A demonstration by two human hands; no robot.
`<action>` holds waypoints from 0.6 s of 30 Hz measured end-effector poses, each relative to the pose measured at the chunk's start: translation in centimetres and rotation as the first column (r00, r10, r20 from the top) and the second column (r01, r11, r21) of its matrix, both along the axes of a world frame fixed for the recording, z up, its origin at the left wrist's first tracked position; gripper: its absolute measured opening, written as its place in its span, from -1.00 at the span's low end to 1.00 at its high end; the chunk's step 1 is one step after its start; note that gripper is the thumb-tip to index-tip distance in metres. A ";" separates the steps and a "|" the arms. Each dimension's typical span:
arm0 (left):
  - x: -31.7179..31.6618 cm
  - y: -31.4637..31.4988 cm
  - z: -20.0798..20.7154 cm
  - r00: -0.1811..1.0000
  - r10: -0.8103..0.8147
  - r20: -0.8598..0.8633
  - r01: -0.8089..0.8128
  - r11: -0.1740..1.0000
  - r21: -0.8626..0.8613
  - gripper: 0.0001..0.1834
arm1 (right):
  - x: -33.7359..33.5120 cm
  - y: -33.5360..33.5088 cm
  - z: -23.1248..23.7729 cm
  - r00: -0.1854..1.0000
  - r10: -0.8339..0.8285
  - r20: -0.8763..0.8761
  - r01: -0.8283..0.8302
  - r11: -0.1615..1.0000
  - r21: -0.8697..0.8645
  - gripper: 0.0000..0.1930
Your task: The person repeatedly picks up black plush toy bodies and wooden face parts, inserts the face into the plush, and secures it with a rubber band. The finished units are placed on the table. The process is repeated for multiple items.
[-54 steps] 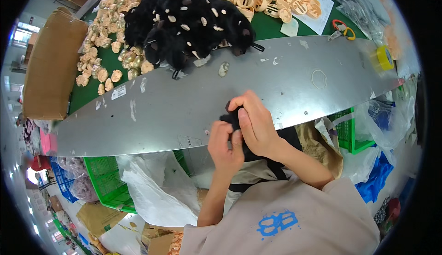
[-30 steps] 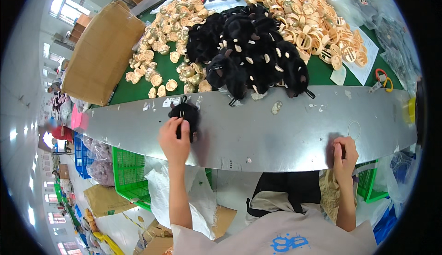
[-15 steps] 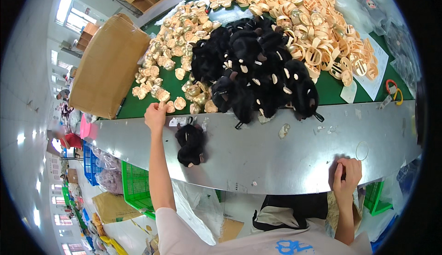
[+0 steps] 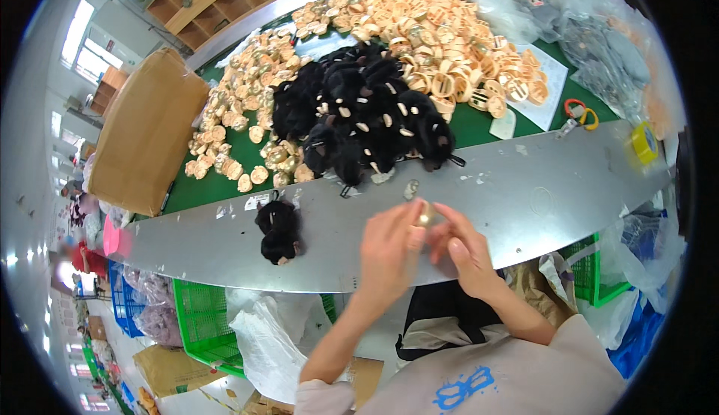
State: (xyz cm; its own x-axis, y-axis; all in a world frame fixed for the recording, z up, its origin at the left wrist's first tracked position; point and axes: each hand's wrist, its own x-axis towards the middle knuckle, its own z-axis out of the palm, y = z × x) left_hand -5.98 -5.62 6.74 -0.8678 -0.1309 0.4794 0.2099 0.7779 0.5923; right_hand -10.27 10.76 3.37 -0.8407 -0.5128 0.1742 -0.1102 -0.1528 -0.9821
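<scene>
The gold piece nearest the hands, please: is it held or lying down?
Held: the left hand pinches the gold piece over the table; whether the right hand touches it, I cannot tell.

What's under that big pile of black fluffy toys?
Green tabletop shows beside the black plush toys, and their front edge reaches the grey metal strip. The pile hides whatever lies directly beneath.

We're seeing the left hand (image 4: 386, 250) leaving the pile (image 4: 234, 119) with a gold piece (image 4: 426, 215), the right hand (image 4: 472, 259) swinging in beside it!
</scene>
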 end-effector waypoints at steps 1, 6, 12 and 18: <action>0.0 1.8 -1.3 0.999 -0.042 0.004 0.042 0.999 -0.019 -0.63 | -0.2 -0.7 -0.1 0.998 -0.059 -0.033 0.059 0.998 0.016 -0.50; 0.0 4.1 -1.3 0.996 -0.090 -0.022 0.087 0.988 -0.124 -0.58 | -1.0 2.5 -0.4 0.909 -0.002 0.417 0.115 0.963 -0.246 -0.53; -6.3 -8.9 0.0 0.884 0.420 -0.203 -0.465 0.829 -0.310 -0.54 | -1.7 7.7 -1.6 0.849 0.076 0.523 0.143 0.920 -0.366 -0.66; -9.1 -14.9 -1.1 0.876 0.481 -0.036 -0.481 0.876 0.015 -0.73 | -0.3 9.2 -1.5 0.859 -0.144 0.491 0.258 0.950 -0.174 -0.75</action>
